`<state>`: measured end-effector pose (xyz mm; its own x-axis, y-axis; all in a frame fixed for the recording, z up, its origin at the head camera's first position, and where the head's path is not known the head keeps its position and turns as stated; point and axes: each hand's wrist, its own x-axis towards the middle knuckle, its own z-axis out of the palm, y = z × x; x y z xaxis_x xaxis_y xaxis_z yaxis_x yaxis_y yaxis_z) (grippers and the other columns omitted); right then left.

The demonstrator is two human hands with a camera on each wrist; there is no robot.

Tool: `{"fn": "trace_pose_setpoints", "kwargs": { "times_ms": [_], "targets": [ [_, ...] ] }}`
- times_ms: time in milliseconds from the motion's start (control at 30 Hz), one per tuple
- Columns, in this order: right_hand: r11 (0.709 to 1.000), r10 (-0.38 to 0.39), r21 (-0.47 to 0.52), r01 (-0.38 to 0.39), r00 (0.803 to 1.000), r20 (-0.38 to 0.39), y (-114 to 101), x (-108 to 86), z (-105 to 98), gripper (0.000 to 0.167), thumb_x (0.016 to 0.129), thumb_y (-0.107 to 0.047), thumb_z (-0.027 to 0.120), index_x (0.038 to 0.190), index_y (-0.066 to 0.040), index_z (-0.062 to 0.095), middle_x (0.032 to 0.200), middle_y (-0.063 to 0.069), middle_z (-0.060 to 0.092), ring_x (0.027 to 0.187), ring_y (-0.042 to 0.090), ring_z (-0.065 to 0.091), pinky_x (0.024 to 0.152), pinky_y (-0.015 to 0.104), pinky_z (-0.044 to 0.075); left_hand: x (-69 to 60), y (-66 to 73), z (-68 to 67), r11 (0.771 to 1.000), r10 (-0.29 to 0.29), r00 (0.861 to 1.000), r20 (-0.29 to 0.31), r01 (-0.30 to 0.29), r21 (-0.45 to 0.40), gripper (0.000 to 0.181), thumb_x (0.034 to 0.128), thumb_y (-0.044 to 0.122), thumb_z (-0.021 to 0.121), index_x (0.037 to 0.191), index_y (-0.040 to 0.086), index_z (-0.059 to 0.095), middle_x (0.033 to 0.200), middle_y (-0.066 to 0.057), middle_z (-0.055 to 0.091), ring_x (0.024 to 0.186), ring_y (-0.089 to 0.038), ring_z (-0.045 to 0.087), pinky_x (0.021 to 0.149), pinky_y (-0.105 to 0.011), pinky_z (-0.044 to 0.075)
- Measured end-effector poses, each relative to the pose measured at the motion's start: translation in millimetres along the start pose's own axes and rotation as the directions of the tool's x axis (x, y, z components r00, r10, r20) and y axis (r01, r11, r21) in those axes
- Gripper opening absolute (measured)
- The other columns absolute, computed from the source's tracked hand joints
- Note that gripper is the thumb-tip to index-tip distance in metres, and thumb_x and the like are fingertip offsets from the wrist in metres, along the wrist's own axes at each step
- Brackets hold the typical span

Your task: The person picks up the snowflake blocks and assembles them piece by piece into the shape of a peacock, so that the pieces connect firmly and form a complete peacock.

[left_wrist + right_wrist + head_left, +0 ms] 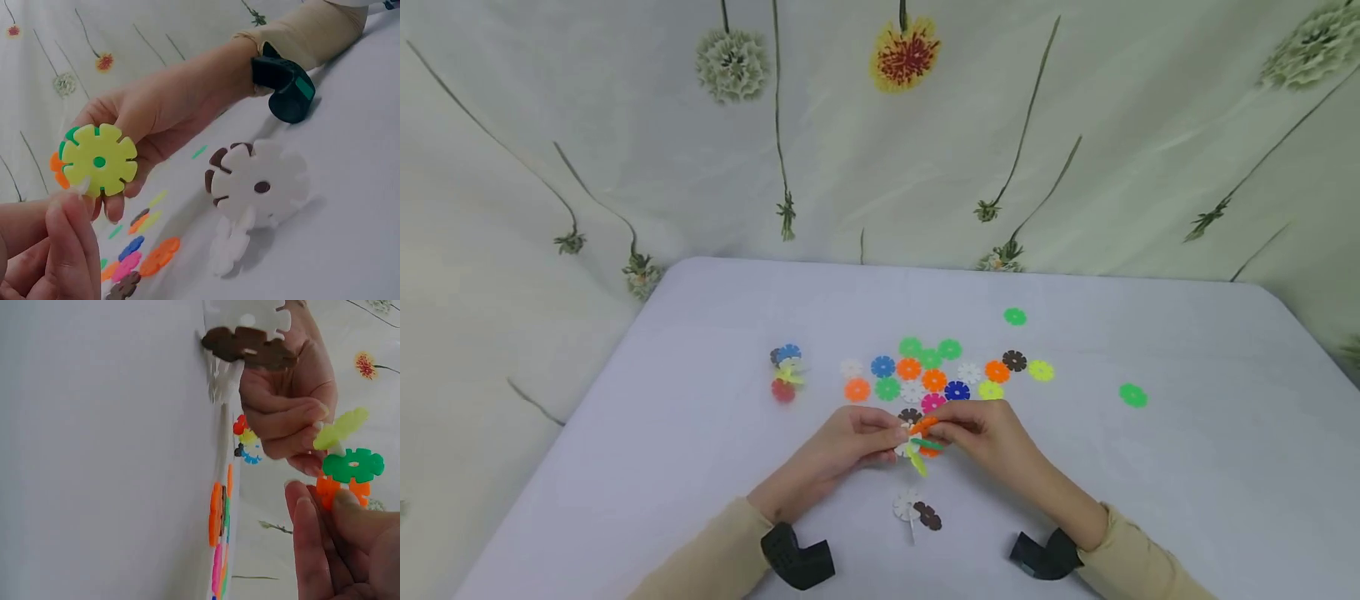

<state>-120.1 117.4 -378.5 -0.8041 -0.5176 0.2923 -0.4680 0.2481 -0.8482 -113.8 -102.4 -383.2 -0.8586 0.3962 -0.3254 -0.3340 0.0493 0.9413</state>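
Note:
My left hand (853, 442) pinches a white slotted disc (904, 450) that belongs to a small joined cluster. Slotted into that cluster are a yellow disc (100, 160), a green disc (354, 465) and an orange disc (923, 425). Opposite, my right hand (992, 429) holds the orange disc between thumb and fingers. Fingers hide most of the white disc in both wrist views. Nearer the front on the table, another joined piece has white discs (262, 181) and a brown disc (928, 516).
Loose slotted discs in several colours, such as a blue disc (883, 366) and a pink disc (933, 404), lie beyond my hands. A joined group with a red disc (783, 391) stands to the left. One green disc (1133, 395) lies far right on the white table (662, 433).

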Motion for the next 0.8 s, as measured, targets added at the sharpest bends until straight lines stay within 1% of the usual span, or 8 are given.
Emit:
{"fn": "trace_pose_setpoints", "kwargs": {
  "times_ms": [100, 167, 367, 467, 600, 700, 733, 800],
  "targets": [
    [0.998, 0.056, -0.007, -0.056, 0.998, 0.025, -1.1, 2.1, -7.0, 0.023, 0.083, -0.003, 0.069, 0.106, -0.003, 0.069, 0.095, 0.004, 0.069, 0.08, 0.013, 0.065, 0.07, 0.028, 0.054, -2.0, 2.3, -10.9, 0.996, 0.015, 0.999, 0.036, -0.019, 0.09, 0.035, 0.0877, 0.02, 0.068, 0.11, -0.006, 0.062, 0.093, -0.009, 0.066, 0.076, -0.018, 0.063, 0.078, -0.029, 0.052],
    [0.994, 0.101, -0.05, -0.101, 0.995, 0.007, 0.7, 2.9, -12.6, 0.026, 0.083, -0.002, 0.07, 0.109, -0.004, 0.067, 0.095, 0.002, 0.068, 0.079, 0.014, 0.065, 0.066, 0.027, 0.054, -4.7, 3.5, -21.9, 0.989, 0.017, 0.999, 0.035, -0.022, 0.145, 0.039, 0.087, 0.024, 0.068, 0.112, -0.005, 0.061, 0.093, -0.011, 0.067, 0.078, -0.021, 0.064, 0.08, -0.03, 0.051],
    [0.965, 0.129, -0.224, -0.138, 0.99, -0.054, 9.7, 7.9, -24.4, 0.021, 0.081, -0.003, 0.072, 0.102, -0.003, 0.068, 0.083, -0.004, 0.063, 0.071, 0.013, 0.058, 0.06, 0.026, 0.05, -20.0, 6.3, -60.0, 0.95, 0.014, 0.999, -0.038, -0.002, 0.313, 0.033, 0.0869, 0.025, 0.068, 0.107, -0.002, 0.064, 0.088, -0.008, 0.066, 0.078, -0.023, 0.065, 0.077, -0.03, 0.051],
    [0.96, 0.127, -0.244, -0.135, 0.991, -0.051, 13.1, 13.0, -26.0, 0.019, 0.082, -0.004, 0.071, 0.101, -0.003, 0.069, 0.081, -0.004, 0.059, 0.069, 0.013, 0.056, 0.061, 0.026, 0.049, -22.7, 4.4, -68.8, 0.928, -0.004, 1.0, -0.027, 0.014, 0.373, 0.03, 0.0861, 0.022, 0.069, 0.104, -0.002, 0.065, 0.082, -0.008, 0.066, 0.073, -0.022, 0.065, 0.073, -0.031, 0.053],
    [0.948, 0.179, -0.256, -0.187, 0.982, -0.055, 18.0, 17.4, -28.4, 0.018, 0.083, -0.005, 0.07, 0.101, -0.004, 0.069, 0.08, -0.003, 0.058, 0.068, 0.013, 0.056, 0.06, 0.027, 0.048, -21.1, -1.3, -72.2, 0.892, 0.0, 1.0, 0.023, -0.01, 0.453, 0.027, 0.0843, 0.02, 0.071, 0.102, -0.001, 0.069, 0.076, -0.005, 0.066, 0.066, -0.019, 0.063, 0.067, -0.029, 0.053],
    [0.936, 0.204, -0.28, -0.214, 0.977, -0.065, 22.8, 17.7, -30.8, 0.018, 0.083, -0.005, 0.07, 0.101, -0.005, 0.07, 0.083, -0.001, 0.059, 0.069, 0.014, 0.055, 0.061, 0.028, 0.048, -19.2, 0.7, -71.5, 0.842, 0.052, 0.998, 0.037, -0.064, 0.535, 0.023, 0.0841, 0.018, 0.071, 0.1, 0.002, 0.071, 0.076, -0.003, 0.065, 0.063, -0.019, 0.061, 0.064, -0.029, 0.052],
    [0.932, 0.208, -0.29, -0.22, 0.976, -0.072, 24.7, 17.8, -31.6, 0.018, 0.083, -0.005, 0.07, 0.101, -0.005, 0.07, 0.084, 0.0, 0.06, 0.069, 0.015, 0.055, 0.061, 0.029, 0.048, -17.5, 3.1, -70.1, 0.826, 0.071, 0.997, 0.012, -0.065, 0.56, 0.021, 0.084, 0.018, 0.071, 0.1, 0.004, 0.071, 0.076, -0.002, 0.065, 0.063, -0.018, 0.061, 0.063, -0.029, 0.052],
    [0.92, 0.209, -0.319, -0.227, 0.974, -0.089, 28.8, 18.1, -32.9, 0.019, 0.083, -0.005, 0.071, 0.101, -0.005, 0.07, 0.087, 0.002, 0.059, 0.068, 0.015, 0.052, 0.061, 0.029, 0.046, -12.6, 9.7, -65.2, 0.767, 0.136, 0.989, -0.055, -0.07, 0.638, 0.019, 0.0839, 0.015, 0.071, 0.101, 0.006, 0.071, 0.076, -0.001, 0.063, 0.061, -0.017, 0.06, 0.061, -0.029, 0.051]
  ]
}}
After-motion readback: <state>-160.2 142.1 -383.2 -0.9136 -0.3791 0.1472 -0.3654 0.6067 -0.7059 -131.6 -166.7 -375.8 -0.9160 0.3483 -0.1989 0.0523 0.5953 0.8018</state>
